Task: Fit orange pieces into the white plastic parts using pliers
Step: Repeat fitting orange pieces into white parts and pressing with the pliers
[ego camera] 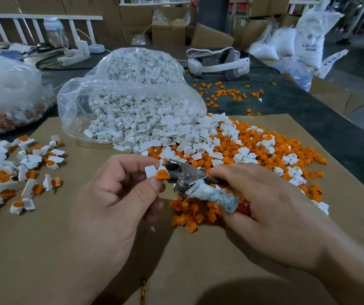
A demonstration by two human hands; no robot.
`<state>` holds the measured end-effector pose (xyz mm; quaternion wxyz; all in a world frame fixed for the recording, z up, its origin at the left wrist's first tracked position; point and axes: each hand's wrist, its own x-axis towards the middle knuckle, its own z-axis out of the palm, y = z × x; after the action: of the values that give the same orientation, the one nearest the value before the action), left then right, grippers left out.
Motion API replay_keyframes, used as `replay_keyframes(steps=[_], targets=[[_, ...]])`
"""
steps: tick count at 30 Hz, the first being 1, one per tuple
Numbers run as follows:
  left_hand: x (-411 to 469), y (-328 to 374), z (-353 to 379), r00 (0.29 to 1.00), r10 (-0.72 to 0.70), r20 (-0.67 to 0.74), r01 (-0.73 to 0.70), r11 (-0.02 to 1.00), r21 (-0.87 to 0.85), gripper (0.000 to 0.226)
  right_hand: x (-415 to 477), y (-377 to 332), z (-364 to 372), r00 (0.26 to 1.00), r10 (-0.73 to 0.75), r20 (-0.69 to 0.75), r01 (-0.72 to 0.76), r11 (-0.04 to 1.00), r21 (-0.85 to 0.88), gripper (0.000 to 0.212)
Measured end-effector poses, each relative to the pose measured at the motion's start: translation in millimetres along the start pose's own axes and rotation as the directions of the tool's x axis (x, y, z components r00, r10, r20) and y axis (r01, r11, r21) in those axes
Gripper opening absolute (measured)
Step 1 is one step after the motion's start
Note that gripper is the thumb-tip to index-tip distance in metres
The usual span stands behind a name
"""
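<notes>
A big flat brown cardboard sheet (44,260) is lying under everything. On it, a clear plastic bag (88,93) is spilling small white plastic parts (137,119) into a heap of little orange pieces (304,155).

The left hand (115,199) is pinching one white part (150,171) with an orange cap piece (163,174) sitting on it, just above the middle of the cardboard. The right hand (269,205) is gripping the metal pliers with the tape-wrapped handle (186,178), fingers curled round it. The nose of the pliers is touching the orange cap piece.

I think the pressing step is happening now. Next, the right hand is probably going to need a straight squeeze while the left hand is holding steady.

Far back on the right, a tall white sack (311,38) is showing the letters "ABS". The other words are looking too blurry to read.
</notes>
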<state>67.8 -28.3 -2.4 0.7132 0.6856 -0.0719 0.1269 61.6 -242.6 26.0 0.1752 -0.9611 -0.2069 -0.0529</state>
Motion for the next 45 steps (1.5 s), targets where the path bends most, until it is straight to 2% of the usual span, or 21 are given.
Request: replay_keyframes(steps=[4, 8, 16, 22, 27, 31, 33, 38, 42, 45], targets=[[1.8, -3.5, -1.5, 0.998, 0.064, 0.007, -0.064, 0.998, 0.016, 0.023, -0.1, -1.4, -1.4, 1.0, -0.005, 0.002, 0.005, 1.0, 0.004, 0.049], [0.2, -4.3, -3.0, 0.998, 0.055, 0.015, -0.055, 0.998, 0.015, 0.021, -0.5, 0.6, -0.7, 1.0, -0.009, 0.03, 0.009, 1.0, -0.021, 0.053], [1.3, -18.7, -10.5, 0.987, 0.144, 0.075, -0.153, 0.978, 0.14, 0.021, -0.1, 0.1, -0.4, 0.999, -0.01, 0.047, 0.011, 0.999, -0.035, 0.057], [5.2, -28.3, -15.4, 0.98, 0.179, 0.091, -0.19, 0.974, 0.126, 0.042, -0.7, -0.8, -0.5, 0.998, 0.011, 0.063, -0.008, 0.999, -0.049, 0.066], [5.8, -32.1, -15.8, 0.978, 0.184, 0.095, -0.196, 0.97, 0.142, 0.044, 2.4, -3.3, -1.6, 0.998, 0.014, 0.055, -0.006, 0.992, -0.129, 0.051], [6.7, -29.3, -11.3, 0.974, 0.194, 0.116, -0.205, 0.974, 0.095, 0.03, 1.9, -2.7, -1.1, 0.999, 0.021, 0.037, -0.015, 0.988, -0.154, 0.043], [7.0, -28.9, -11.0, 0.976, 0.181, 0.118, -0.191, 0.979, 0.076, 0.03, 1.6, -2.9, -0.8, 1.0, 0.011, 0.026, -0.007, 0.987, -0.16, 0.038], [7.3, -29.0, -13.0, 0.978, 0.167, 0.123, -0.175, 0.983, 0.053, 0.032, 1.3, -2.6, -1.3, 1.0, -0.008, 0.015, 0.01, 0.988, -0.157, 0.04], [5.4, -27.5, -14.7, 0.98, 0.164, 0.112, -0.175, 0.98, 0.093, 0.038, -0.8, -4.3, -0.5, 1.0, -0.016, -0.02, 0.013, 0.986, -0.168, 0.033], [3.6, -23.5, -15.4, 0.982, 0.162, 0.097, -0.172, 0.98, 0.101, 0.03, -0.8, -7.0, 1.5, 0.998, -0.023, -0.054, 0.013, 0.985, -0.173, 0.029]])
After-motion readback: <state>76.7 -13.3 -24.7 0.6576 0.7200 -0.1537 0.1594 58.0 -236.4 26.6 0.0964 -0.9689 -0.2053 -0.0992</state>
